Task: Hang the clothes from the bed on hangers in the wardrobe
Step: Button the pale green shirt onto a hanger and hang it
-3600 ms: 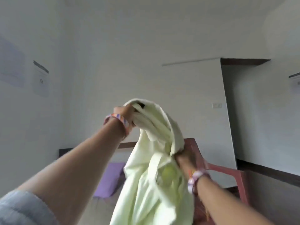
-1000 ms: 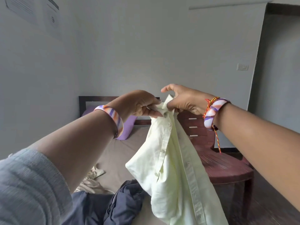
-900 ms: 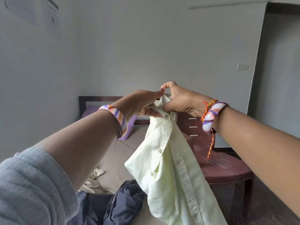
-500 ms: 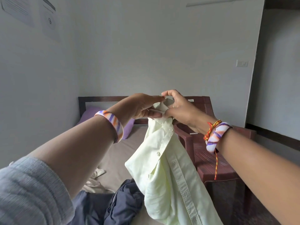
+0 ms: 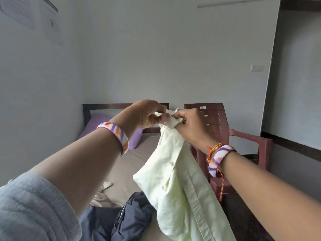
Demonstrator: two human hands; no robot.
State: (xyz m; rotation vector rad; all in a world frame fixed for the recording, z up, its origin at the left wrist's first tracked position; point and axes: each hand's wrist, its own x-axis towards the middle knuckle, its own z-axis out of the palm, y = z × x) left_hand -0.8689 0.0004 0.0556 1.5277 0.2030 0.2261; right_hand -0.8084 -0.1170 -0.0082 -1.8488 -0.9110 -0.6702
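Grey walls (image 5: pixel 156 49), maroon plastic chair (image 5: pixel 217 122) w/ switch (image 5: pixel 257 68) above.

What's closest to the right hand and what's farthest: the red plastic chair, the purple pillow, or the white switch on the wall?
From the right hand:
1. Dark red plastic chair, just behind it.
2. Purple pillow, off to the left on the bed.
3. White wall switch, high on the far wall, right.

Both hands (image 5: pixel 149 113) (image 5: pixel 189 124) raised, fingertips pinched together

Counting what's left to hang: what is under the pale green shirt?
Under the pale green shirt a dark navy garment lies crumpled on the bed; anything beneath it is hidden.
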